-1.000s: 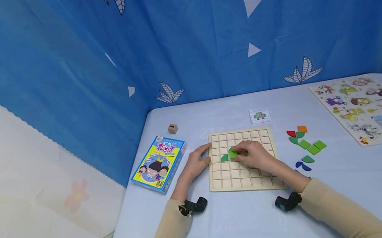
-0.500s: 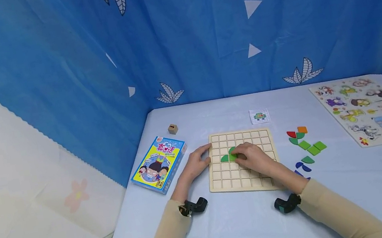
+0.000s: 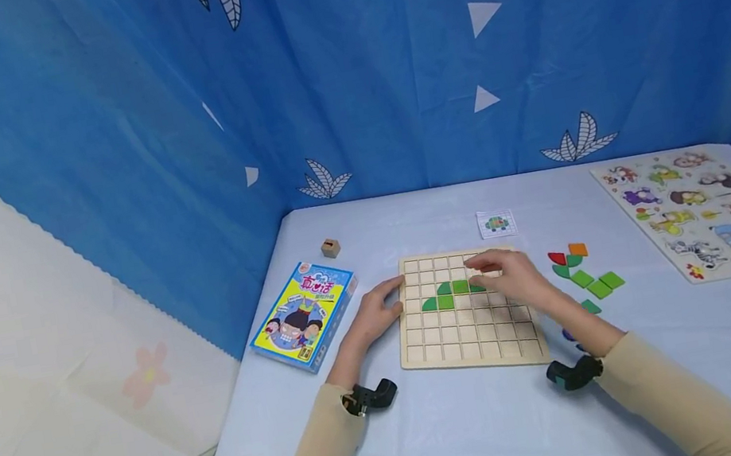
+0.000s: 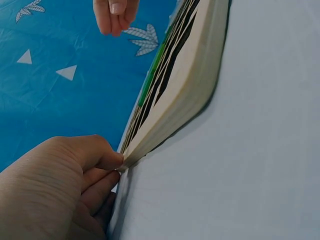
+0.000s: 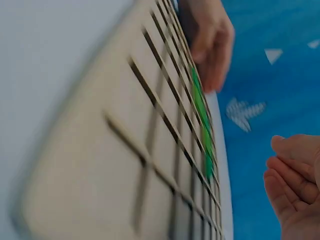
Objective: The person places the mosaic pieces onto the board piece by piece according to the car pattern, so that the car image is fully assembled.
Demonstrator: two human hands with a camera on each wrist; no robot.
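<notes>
The wooden grid board [image 3: 463, 357] lies on the table in front of me. On its grid sits a cluster of green pieces: a light green square [image 3: 446, 302], another square [image 3: 460, 286], a quarter circle [image 3: 429, 304] and others, one partly hidden by my right hand. My left hand [image 3: 374, 314] rests against the board's left edge, thumb and fingertips touching the rim; the left wrist view shows these fingertips at the edge [image 4: 125, 159]. Over the right part of the board hovers my right hand [image 3: 515, 277], fingers loosely bent and parted, with nothing seen between them.
Loose pieces lie right of the board: a red one [image 3: 557, 258], an orange square [image 3: 578, 250], green squares [image 3: 611, 279] and blue ones. A picture card [image 3: 497, 223] is behind it. A box [image 3: 307, 314], a wooden die [image 3: 330, 247] and an animal puzzle [image 3: 711, 210] stand around.
My right hand has set a light green square into the grid, let go and moved up and right. More green pieces now show where it was. The left hand has stayed put.
</notes>
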